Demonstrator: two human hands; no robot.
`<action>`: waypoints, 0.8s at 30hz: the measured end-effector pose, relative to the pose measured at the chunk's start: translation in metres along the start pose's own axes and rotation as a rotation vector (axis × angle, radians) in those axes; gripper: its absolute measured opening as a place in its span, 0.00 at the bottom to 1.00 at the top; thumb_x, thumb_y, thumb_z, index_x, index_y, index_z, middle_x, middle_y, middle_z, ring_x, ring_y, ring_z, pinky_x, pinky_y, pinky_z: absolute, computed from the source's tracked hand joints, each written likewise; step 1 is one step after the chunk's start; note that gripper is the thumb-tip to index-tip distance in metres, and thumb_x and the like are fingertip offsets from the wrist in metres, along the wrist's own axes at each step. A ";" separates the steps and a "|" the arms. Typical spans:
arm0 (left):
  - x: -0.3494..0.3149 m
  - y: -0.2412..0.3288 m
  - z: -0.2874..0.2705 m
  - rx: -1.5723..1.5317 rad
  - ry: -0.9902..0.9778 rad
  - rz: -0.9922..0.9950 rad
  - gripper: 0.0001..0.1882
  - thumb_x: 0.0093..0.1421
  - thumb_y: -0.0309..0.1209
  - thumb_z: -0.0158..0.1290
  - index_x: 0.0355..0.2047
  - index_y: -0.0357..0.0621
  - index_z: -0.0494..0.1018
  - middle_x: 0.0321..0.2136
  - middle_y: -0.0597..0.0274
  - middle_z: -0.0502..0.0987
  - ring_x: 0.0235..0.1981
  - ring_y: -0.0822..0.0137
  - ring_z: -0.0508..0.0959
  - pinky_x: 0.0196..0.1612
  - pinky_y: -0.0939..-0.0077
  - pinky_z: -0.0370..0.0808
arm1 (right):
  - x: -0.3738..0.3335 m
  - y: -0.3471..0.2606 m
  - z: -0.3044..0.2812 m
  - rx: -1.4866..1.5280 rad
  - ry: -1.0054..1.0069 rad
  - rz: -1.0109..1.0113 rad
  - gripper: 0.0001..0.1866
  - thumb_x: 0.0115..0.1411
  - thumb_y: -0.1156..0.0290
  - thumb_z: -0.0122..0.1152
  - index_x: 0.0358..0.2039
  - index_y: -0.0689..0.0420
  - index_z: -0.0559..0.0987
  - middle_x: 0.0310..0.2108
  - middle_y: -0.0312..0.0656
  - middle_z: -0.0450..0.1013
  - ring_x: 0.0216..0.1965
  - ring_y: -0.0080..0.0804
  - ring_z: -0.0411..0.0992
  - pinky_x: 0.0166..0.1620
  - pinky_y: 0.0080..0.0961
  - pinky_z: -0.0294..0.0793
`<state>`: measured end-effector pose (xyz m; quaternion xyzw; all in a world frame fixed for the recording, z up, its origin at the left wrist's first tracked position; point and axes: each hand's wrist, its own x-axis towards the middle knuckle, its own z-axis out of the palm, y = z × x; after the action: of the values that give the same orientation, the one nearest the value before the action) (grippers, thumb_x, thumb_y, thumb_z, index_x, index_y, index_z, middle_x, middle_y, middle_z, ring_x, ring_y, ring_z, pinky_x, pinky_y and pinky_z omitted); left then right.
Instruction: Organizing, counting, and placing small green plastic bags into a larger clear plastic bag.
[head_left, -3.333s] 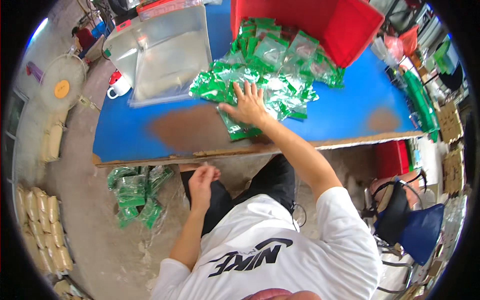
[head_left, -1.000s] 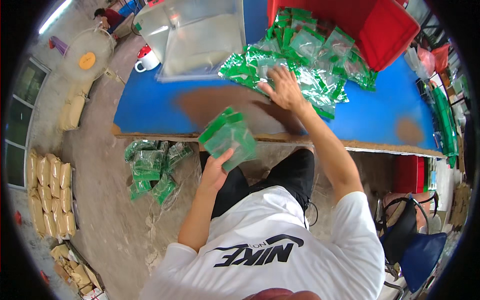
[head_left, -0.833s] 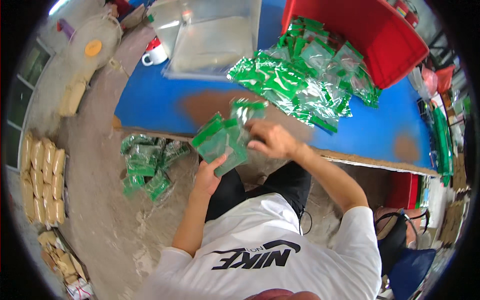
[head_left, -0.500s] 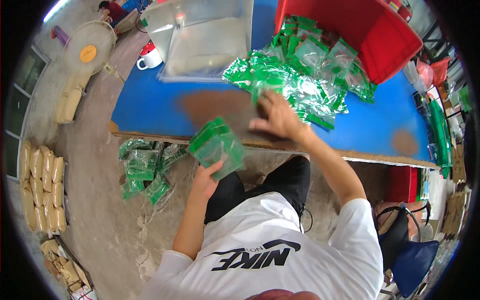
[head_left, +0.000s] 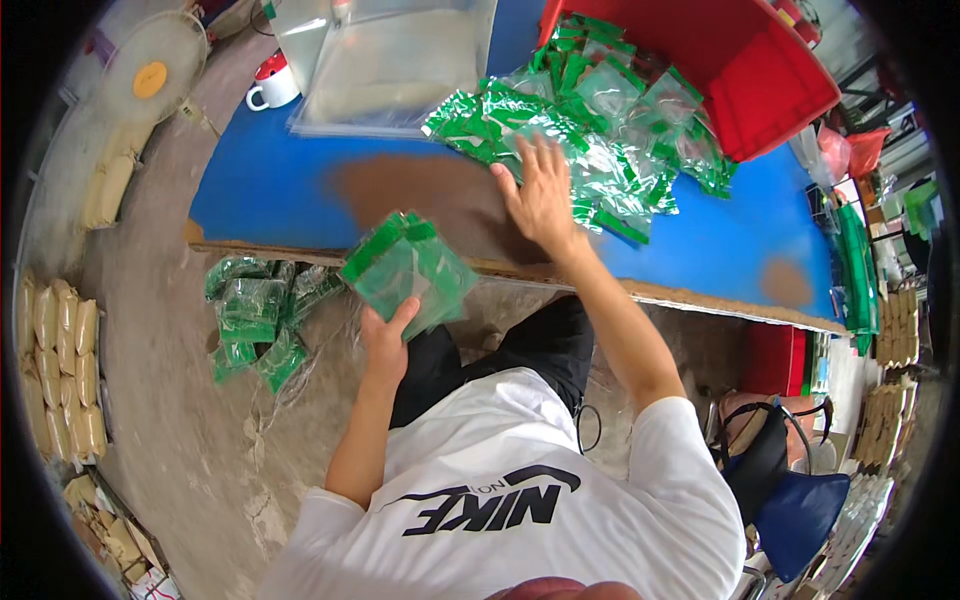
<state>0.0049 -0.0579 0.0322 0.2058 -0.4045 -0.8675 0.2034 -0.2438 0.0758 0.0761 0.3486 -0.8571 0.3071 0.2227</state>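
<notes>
My left hand [head_left: 387, 335] grips a small stack of clear plastic packets with green edges [head_left: 410, 272], thumb on top, just off the table's front edge. My right hand [head_left: 545, 205] reaches over the table, fingers spread and slightly blurred. Its fingertips lie over the near left part of a heap of similar shiny green-and-clear packets [head_left: 625, 140]. Whether they touch the heap I cannot tell; nothing shows in that hand.
A tilted red bin [head_left: 740, 80] stands behind the heap on the blue table [head_left: 260, 195]. Clear plastic sheets [head_left: 390, 85] and a white mug with a red top [head_left: 273, 85] sit at the far left. More green packets [head_left: 250, 310] hang below the table's left front edge.
My right hand has moved farther forward, onto the near left part of the heap. My left hand keeps its stack. The whole view has shifted a little.
</notes>
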 end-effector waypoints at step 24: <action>-0.009 -0.016 -0.061 -0.433 -0.162 -0.446 0.34 0.55 0.19 0.60 0.62 0.42 0.64 0.58 0.56 0.71 0.60 0.53 0.70 0.65 0.50 0.66 | -0.083 -0.035 -0.039 0.597 -0.470 0.059 0.22 0.58 0.67 0.69 0.50 0.60 0.74 0.54 0.52 0.71 0.56 0.45 0.70 0.58 0.38 0.70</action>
<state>0.0412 -0.0819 -0.0146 0.1718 -0.1704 -0.9702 0.0142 -0.1566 0.1207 0.0675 0.4344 -0.7671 0.4614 -0.1001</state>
